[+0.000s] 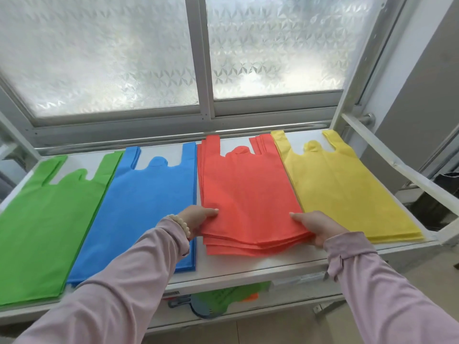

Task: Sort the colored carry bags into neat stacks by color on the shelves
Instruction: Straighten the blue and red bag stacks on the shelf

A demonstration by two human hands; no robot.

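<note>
Shelf (pixel 248 265) beneath a frosted window (pixel 99 58) carries four bag piles: red stack (pixel 248 189) as reference, blue stack (pixel 149 207) just left of it, green stack (pixel 49 232) farther left, yellow stack (pixel 347 189) just right. Left hand (pixel 198 219) and right hand (pixel 315 227) each grip a near corner of the red stack, thumb on top.

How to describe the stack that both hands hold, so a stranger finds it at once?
On the white shelf below the frosted window, four stacks lie side by side. It is third from the left, between the blue stack and the yellow stack. Only this red stack has fanned near edges.
</note>
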